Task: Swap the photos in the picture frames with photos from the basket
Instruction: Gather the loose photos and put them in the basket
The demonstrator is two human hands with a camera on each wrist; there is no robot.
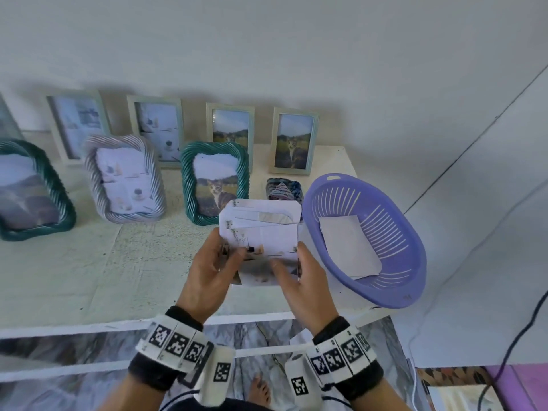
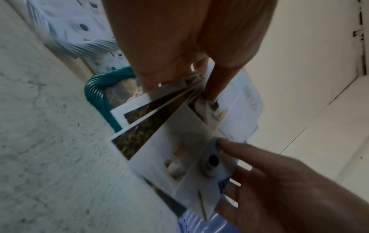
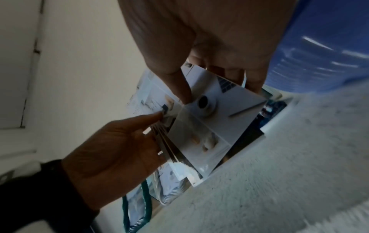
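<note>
Photo stack (image 1: 261, 232): fanned just left of the lilac basket (image 1: 412, 262), pinched in the grip of left hand (image 1: 207, 271) and right hand (image 1: 308, 280). Frames on counter (image 1: 89, 268) all filled; swaps seemingly remain, one print in basket.
</note>
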